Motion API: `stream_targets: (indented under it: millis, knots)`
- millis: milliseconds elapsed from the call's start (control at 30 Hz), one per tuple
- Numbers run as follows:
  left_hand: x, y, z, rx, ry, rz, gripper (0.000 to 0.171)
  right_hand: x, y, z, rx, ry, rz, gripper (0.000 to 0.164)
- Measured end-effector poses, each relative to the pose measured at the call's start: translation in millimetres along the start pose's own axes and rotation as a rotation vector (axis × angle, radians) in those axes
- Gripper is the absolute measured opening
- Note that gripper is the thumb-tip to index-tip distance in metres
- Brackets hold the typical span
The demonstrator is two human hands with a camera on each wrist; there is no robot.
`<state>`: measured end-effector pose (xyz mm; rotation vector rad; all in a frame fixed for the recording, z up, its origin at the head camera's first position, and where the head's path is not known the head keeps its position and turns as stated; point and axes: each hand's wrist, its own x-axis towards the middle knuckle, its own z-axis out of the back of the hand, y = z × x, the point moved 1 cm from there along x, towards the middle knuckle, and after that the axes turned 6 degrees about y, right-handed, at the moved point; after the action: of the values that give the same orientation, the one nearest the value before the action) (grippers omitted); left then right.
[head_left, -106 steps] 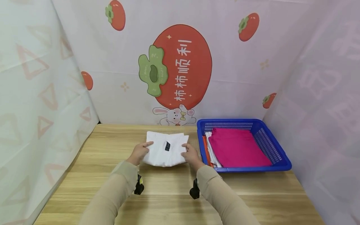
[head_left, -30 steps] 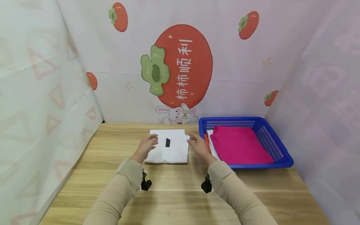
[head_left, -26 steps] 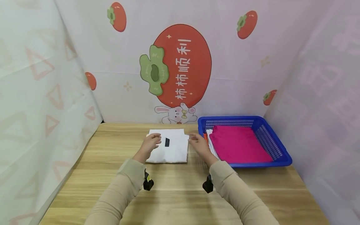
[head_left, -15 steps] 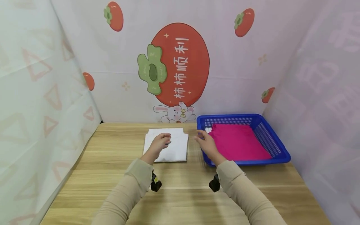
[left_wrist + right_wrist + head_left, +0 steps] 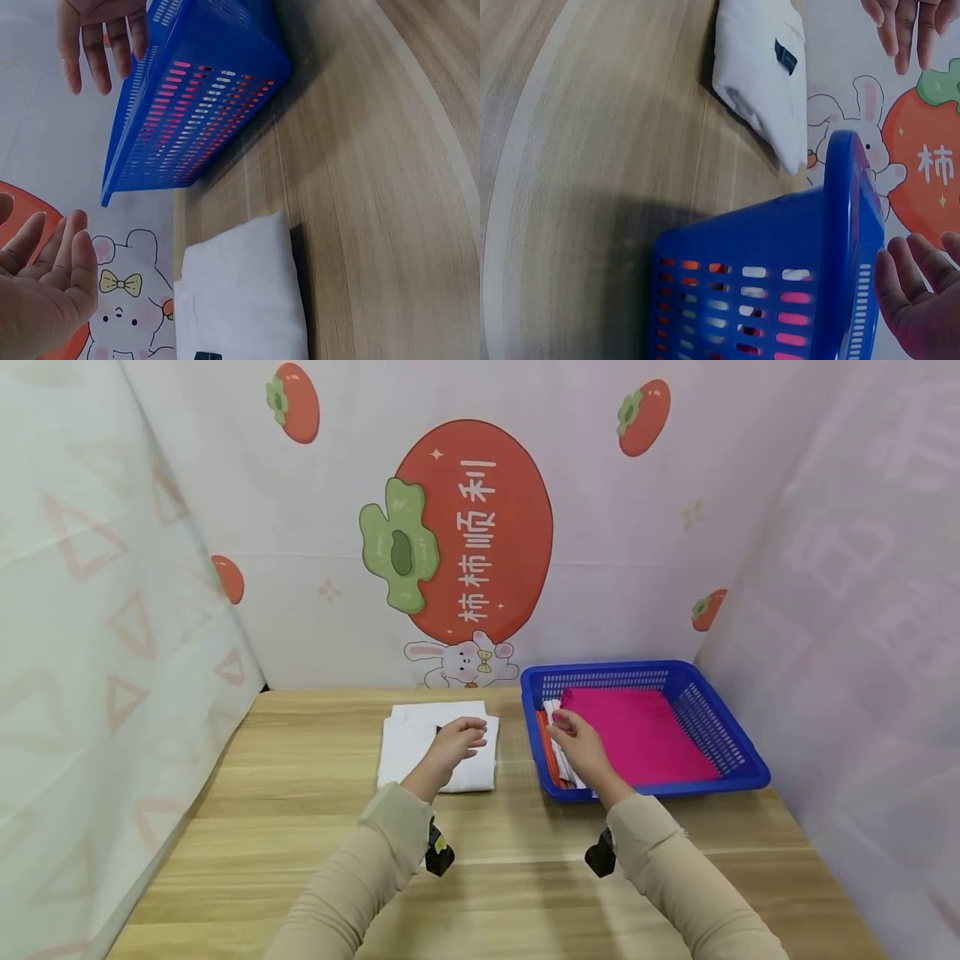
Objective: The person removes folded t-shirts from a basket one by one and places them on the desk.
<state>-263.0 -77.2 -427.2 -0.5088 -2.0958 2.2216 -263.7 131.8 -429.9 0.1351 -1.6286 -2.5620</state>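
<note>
A folded white garment (image 5: 408, 747) with a small dark label lies flat on the wooden table. My left hand (image 5: 450, 747), its fingers loosely bent, is raised over the garment's right part and hides some of it in the head view. My right hand (image 5: 583, 747) hovers above the left side of the blue basket (image 5: 720, 727), fingers relaxed. Inside the basket, a folded magenta cloth (image 5: 645, 735) takes up most of the room, with folded white cloth (image 5: 553, 718) and orange cloth (image 5: 551, 752) along the left wall. Neither hand holds anything.
The wooden table (image 5: 300, 827) ends at a printed curtain (image 5: 315, 510) behind, with more curtain at both sides. A narrow strip of tabletop separates the white garment from the basket. Black wrist cameras (image 5: 439, 852) hang below the cuffs.
Earlier both hands gripped the white garment at its sides; it now lies flat, let go. Both hands have since moved right, the left over the garment, the right over the basket.
</note>
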Motion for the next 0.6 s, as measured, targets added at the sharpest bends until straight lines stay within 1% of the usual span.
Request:
stream_targets:
  millis: [67,133,300,333,367,500,600]
  knots:
    - [0.4,-1.0,-3.6,-0.001,0.024,-0.006,0.03,-0.2,-5.1,5.0,-0.022,-0.009,0.006,0.041]
    - [-4.3,-8.1,-9.2,-0.001,0.044,-0.01,0.03,-1.9,-8.2,10.6,-0.036,-0.015,-0.004,0.042]
    - [0.1,-9.2,-23.7,0.007,0.063,-0.017,0.03,-7.4,-15.9,26.3,-0.026,-0.015,-0.062,0.046]
    - [3.1,-6.8,-26.4,0.002,0.066,-0.017,0.03,-8.1,-18.1,29.1,-0.022,-0.015,-0.069,0.046]
    - [7.0,-4.0,-28.9,-0.002,0.069,-0.014,0.03,-8.5,-20.6,31.8,-0.026,-0.016,-0.075,0.046]
    - [9.4,-5.4,-42.1,-0.01,0.104,-0.006,0.031,-10.7,-28.6,41.0,-0.036,-0.025,-0.075,0.045]
    - [12.4,-5.1,-51.5,-0.006,0.122,0.003,0.029,-13.0,-32.7,46.9,-0.036,-0.032,-0.085,0.048]
